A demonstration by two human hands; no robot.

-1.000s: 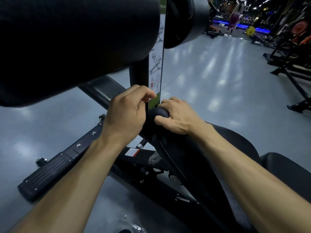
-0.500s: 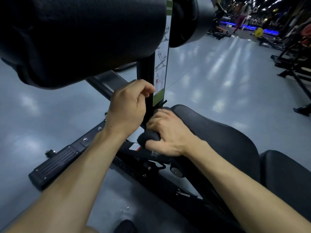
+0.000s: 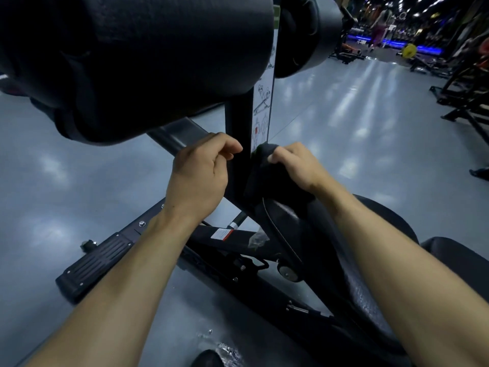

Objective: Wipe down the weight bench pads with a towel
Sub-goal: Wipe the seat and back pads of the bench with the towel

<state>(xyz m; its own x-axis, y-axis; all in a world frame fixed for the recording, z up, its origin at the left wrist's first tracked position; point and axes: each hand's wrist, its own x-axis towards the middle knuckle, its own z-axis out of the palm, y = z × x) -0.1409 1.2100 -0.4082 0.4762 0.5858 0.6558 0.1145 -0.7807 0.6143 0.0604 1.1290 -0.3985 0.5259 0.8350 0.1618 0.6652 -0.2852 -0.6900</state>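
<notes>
At seat pad [image 3: 288,218] tip | R hand [image 3: 296,168] grips towel [image 3: 260,165] | L hand [image 3: 201,176] curled, holds nothing

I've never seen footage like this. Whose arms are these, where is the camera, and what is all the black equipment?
No robot here: a person wears a camera on the head, looking forward and down, so you see their own two arms. The black equipment is a gym bench. The big cylinder above is a roller pad on an upright post, which carries an instruction sticker. Below right is the seat pad. The right hand grips a dark towel against the top of the seat pad beside the post. The left hand, fingers curled, is at the post; whether it holds anything is unclear. Everything stands on a shiny grey floor.
</notes>
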